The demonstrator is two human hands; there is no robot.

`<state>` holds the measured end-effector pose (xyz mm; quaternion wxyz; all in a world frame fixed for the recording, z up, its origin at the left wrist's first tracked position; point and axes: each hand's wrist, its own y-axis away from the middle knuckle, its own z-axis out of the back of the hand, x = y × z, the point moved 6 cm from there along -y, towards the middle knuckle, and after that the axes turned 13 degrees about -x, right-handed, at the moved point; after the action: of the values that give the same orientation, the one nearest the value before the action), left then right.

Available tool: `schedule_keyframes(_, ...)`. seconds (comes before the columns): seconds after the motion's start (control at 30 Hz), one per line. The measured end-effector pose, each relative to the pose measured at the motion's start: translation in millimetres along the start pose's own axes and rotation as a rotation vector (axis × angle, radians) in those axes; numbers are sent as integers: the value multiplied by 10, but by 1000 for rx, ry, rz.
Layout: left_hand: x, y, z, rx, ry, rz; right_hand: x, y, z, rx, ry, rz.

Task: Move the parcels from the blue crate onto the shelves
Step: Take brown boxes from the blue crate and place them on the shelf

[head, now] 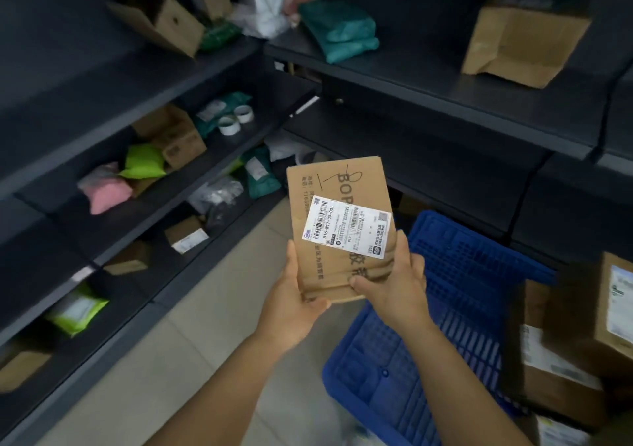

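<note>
I hold a flat brown cardboard parcel [334,185] with a white barcode label in both hands, above the floor in front of the shelves. My left hand [294,294] grips its lower left corner from below. My right hand [394,281] grips the lower right edge, thumb on the front face. The blue crate [455,294] stands on the floor at the lower right, its ribbed bottom showing. Dark shelves [428,78] run along the left and the far side.
The left shelves hold several cardboard boxes, green and pink bags and two tape rolls [236,120]. On the upper far shelf lie a teal bag [342,31] and a brown box [520,41]. More labelled cardboard boxes [568,353] stack at the right, beside the crate.
</note>
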<state>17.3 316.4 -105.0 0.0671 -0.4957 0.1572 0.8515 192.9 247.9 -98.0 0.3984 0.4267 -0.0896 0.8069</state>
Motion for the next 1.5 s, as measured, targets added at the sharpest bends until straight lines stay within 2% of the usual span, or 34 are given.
schedule_keyframes(0.47,469,1545,2998,-426,-57,-50,1901,2296,-1125,142,-52,361)
schedule_keyframes(0.77,579,2789,4695,-684,1,-53,3122,3858,-1576,239,-118,676)
schedule_keyframes(1.1,558,3754,6187,-1003,-13,-146,4285,5193,-1999,397,-205,982)
schedule_keyframes(1.3,547,4110,7011,-1137,-57,-186,4970,5785,-2318,457,-287,1098)
schedule_keyframes(1.5,605,4243,7978,-1250,-169,-146,5745,6236,-2884,530,-340,1208)
